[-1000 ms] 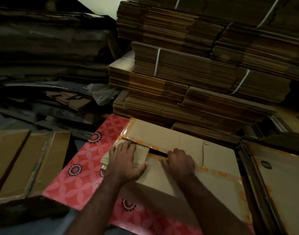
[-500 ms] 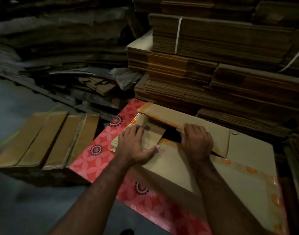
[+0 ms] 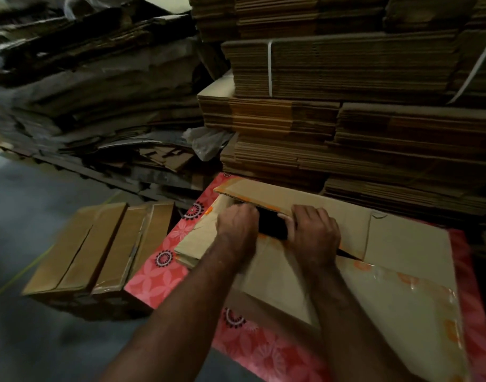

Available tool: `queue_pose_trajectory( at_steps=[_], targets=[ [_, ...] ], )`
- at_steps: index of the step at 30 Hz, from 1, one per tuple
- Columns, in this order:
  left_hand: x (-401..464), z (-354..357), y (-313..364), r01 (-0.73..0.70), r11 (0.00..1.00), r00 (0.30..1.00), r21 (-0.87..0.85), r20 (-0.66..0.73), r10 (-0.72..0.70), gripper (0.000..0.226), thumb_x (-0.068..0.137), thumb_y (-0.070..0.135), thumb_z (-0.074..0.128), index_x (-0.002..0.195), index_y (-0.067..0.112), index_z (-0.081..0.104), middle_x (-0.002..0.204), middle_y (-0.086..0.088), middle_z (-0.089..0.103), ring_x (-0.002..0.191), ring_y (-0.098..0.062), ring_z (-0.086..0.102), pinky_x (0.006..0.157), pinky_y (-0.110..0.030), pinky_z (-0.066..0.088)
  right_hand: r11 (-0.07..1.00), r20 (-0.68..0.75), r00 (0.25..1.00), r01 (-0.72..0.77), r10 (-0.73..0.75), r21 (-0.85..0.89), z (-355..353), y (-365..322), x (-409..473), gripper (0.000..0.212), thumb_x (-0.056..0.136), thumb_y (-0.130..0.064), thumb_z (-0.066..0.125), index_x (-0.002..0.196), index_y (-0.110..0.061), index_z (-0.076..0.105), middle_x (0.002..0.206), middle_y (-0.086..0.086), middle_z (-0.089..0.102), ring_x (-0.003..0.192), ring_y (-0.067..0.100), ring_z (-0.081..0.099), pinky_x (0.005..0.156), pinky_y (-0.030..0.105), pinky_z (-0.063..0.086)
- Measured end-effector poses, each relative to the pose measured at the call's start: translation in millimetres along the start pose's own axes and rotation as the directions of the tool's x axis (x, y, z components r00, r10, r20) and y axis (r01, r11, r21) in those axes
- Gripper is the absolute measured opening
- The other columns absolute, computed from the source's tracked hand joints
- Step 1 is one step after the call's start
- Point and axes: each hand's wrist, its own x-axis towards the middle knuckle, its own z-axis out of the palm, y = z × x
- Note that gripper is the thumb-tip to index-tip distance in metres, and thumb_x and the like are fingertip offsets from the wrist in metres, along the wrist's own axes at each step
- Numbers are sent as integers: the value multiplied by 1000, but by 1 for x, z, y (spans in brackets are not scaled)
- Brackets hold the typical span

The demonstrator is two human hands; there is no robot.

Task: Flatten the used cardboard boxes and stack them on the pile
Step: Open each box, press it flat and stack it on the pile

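**Two hands at a box's open gap**

No writing on the cardboard can be read. The box [image 3: 332,274] is plain brown, partly collapsed, with glossy clear tape printed in orange along its seams; it lies on a pink flowered sheet [image 3: 159,277] in front of the pile [image 3: 360,128] of strapped flat cartons. The left hand [image 3: 237,226] is blurred, fingers curled at the gap's left edge; its grip cannot be told. The right hand [image 3: 313,231] curls over a raised flap [image 3: 264,195], thumb beneath.

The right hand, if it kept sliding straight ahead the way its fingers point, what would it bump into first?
Likely the raised cardboard flap just beyond the right hand; depth is hard to judge.
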Motion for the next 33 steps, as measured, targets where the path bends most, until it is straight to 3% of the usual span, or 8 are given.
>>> queue_pose_trajectory(
  at_steps=[4, 9, 12, 16, 20, 28, 30, 33],
  targets=[
    [1, -15, -26, -15, 994, 997, -111, -76, 6, 11, 96, 27, 62, 101, 20, 68, 97, 0, 68, 88, -22, 69, 75, -38, 60, 996, -18, 998, -51, 53, 77, -4, -1, 0, 39, 96, -48, 48, 101, -16, 71, 91, 6, 70, 85, 31, 60, 68, 38, 45],
    [-1, -25, -46, -28, 987, 987, -158, -163, 2, 37, 107, 38, 37, 106, 18, 67, 98, -4, 64, 87, -25, 64, 68, -34, 42, 989, -47, 994, -96, 101, 110, -8, -3, 1, 29, 96, -45, 62, 99, -16, 65, 89, 7, 67, 85, 31, 58, 68, 39, 45],
    [1, -34, -62, 20, 965, 994, -263, -102, -49, 38, 108, 42, 34, 104, 17, 63, 82, 0, 54, 69, -16, 52, 66, -34, 39, 990, -74, 991, -106, 113, 94, -10, -4, 6, 27, 96, -42, 67, 95, -16, 62, 85, 8, 66, 83, 32, 57, 66, 38, 44],
    [12, -49, -114, 185, 829, 973, -529, -18, -228, 36, 108, 42, 38, 101, 19, 65, 92, -6, 64, 77, -20, 60, 67, -34, 49, 989, -84, 990, -102, 112, 109, -10, -1, 8, 27, 98, -42, 65, 93, -15, 62, 84, 7, 67, 82, 32, 56, 65, 39, 45],
    [38, -58, -156, 272, 824, 962, -497, 136, -236, 44, 108, 41, 38, 136, 15, 60, 125, -15, 63, 112, -31, 60, 92, -38, 49, 993, -61, 994, -86, 91, 84, -6, -3, 5, 27, 98, -42, 64, 93, -16, 60, 84, 7, 66, 82, 33, 55, 65, 40, 43],
    [78, 14, -211, 510, 648, 852, -566, 225, -473, 45, 101, 43, 49, 127, 10, 62, 127, -20, 62, 115, -37, 59, 96, -46, 51, 996, 101, 993, 56, -63, 71, -7, 4, -12, 21, 93, -36, 71, 91, -20, 58, 90, 1, 60, 84, 28, 51, 69, 40, 42],
    [86, 36, -205, 475, 728, 874, -493, 172, -454, 40, 98, 39, 54, 130, 15, 55, 134, -17, 56, 120, -35, 55, 99, -49, 49, 997, 204, 977, 60, -69, 50, -9, 4, -9, 24, 88, -42, 70, 87, -24, 55, 89, -3, 58, 84, 24, 50, 70, 39, 42],
    [91, 66, -172, 190, 862, 974, -469, -18, -224, 54, 99, 43, 53, 146, 18, 42, 155, -12, 35, 144, -33, 34, 117, -55, 28, 998, 338, 939, 70, -66, 2, -11, -3, -5, 25, 80, -48, 68, 89, -30, 53, 91, -8, 57, 86, 18, 49, 71, 35, 42]
  ],
)
